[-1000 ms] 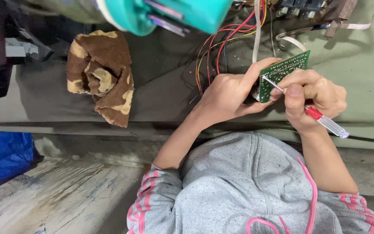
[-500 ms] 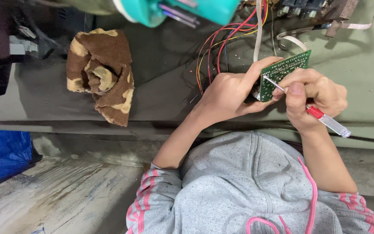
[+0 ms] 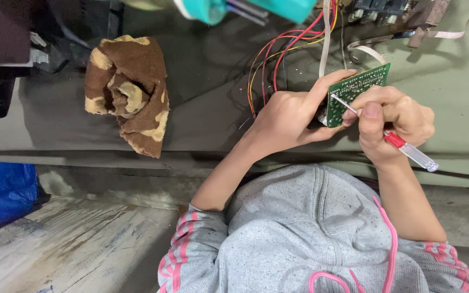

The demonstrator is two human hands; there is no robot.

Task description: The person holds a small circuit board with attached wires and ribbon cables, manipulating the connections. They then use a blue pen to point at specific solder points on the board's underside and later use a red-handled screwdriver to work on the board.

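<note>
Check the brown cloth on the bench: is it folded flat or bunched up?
Bunched up. The brown cloth lies crumpled in irregular folds on the bench, left of the left hand, untouched by either hand.

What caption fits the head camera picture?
Left hand holds a green circuit board; right hand presses a screwdriver against it.

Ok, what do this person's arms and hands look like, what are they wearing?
Both hands, the left hand and the right hand, are bare: no gloves or rings visible. Forearms are bare too. The grey speckled sleeves are pushed up, with pink stripes; a pink drawstring hangs from the top.
</note>
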